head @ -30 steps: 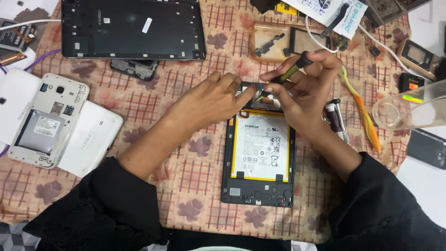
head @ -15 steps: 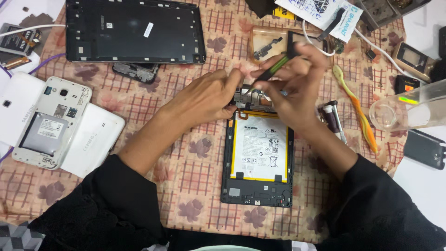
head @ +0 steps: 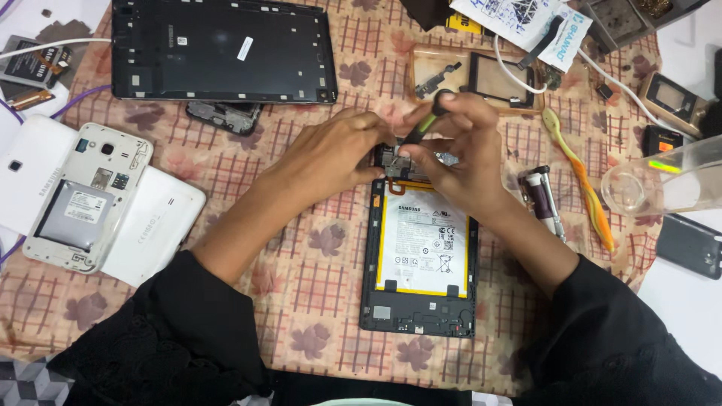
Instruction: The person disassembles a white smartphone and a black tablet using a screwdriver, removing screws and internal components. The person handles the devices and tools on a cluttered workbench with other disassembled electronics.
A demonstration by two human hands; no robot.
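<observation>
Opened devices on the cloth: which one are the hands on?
The small black tablet with the yellow-edged white battery, at centre. Both hands meet at its top edge; the white phone and large black back cover lie untouched.

A white opened phone (head: 89, 197) lies beside a black back cover (head: 223, 49).

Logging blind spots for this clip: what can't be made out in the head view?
- Tool tip: hidden behind right hand fingers.
- Tablet top edge: covered by both hands; left hand hides its corner.
- Screw or part being worked: too small to tell.
- Glass: cut off by right edge.
</observation>
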